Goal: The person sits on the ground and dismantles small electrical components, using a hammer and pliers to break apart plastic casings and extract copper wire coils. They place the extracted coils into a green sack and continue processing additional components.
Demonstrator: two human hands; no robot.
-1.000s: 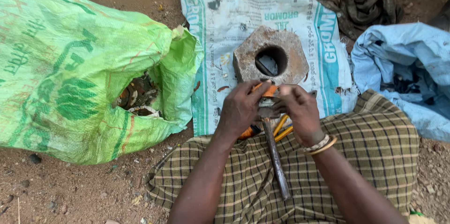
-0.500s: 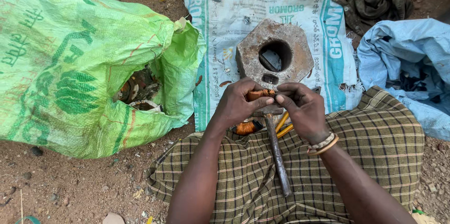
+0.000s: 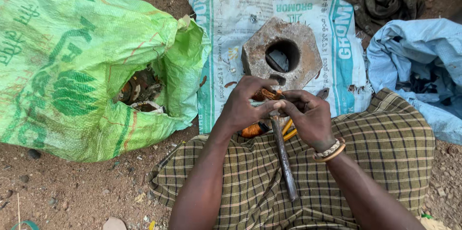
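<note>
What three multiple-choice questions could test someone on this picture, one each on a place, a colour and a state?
1. Where does the hexagonal grey stone block with a round hole lie?
A. on the white printed woven sack
B. inside the green sack
C. on the lap

2. What colour is the big woven sack at the picture's left?
A. blue
B. green
C. red

3. How is that sack's mouth?
A. tied shut
B. sewn shut
C. open

A: the white sack shows all round the block. B: it is bright green. C: scrap shows inside.

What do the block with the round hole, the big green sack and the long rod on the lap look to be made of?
Block with the round hole: likely cast metal or stone, grey, pitted, rust-stained. Green sack: woven plastic, glossy and crinkled. Long rod: probably steel, dark and dull.
</note>
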